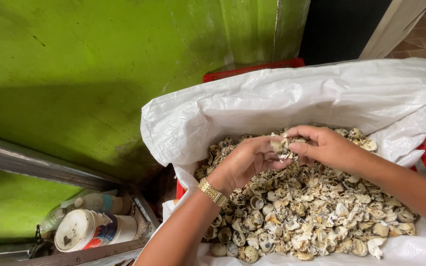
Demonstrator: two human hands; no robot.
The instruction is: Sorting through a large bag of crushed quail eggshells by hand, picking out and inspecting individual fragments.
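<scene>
Soft, even daylight fills the scene, brightest at the upper right, where the white woven sack (292, 98) is close to washed out and its weave is hard to read. The green wall (99, 64) carries a broad, soft-edged shadow across its middle and lower part, and the recess at lower left with the jars (94, 229) sits dim. The speckled eggshells (311, 212) are sharp and evenly lit, with small dark gaps between them. Both hands look crisp, without motion blur. The wall's lines lean outward near the frame edges, a wide-lens stretch
</scene>
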